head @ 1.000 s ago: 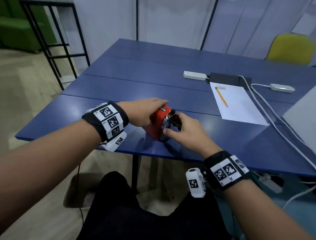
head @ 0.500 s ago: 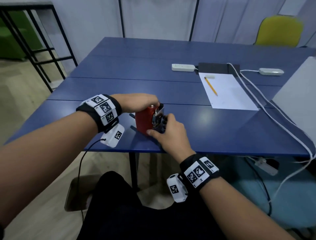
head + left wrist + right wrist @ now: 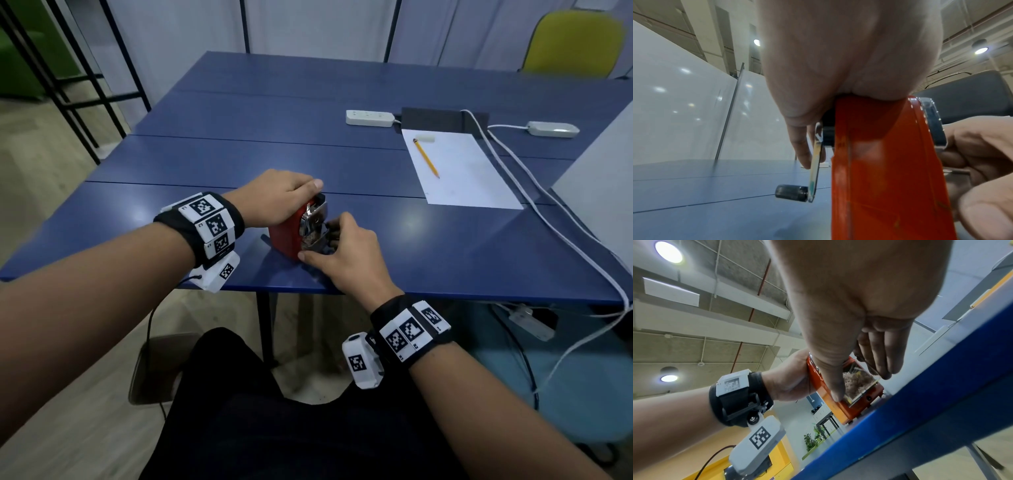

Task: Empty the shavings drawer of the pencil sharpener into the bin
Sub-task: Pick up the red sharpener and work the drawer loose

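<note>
Red pencil sharpener (image 3: pixel 286 236) under gripping left hand (image 3: pixel 274 198), right fingers (image 3: pixel 836 386) pinching its clear shavings drawer (image 3: pixel 857 384).

Blue table (image 3: pixel 342 102), yellow chair (image 3: pixel 575 44), black metal rack (image 3: pixel 85 78), pale wood floor (image 3: pixel 34 164), white partition panels (image 3: pixel 308 24)

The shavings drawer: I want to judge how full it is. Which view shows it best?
Right wrist: the clear shavings drawer faces it, brown shavings visible inside. Head view: the right hand largely hides it. Left wrist: only the sharpener side shows.
</note>
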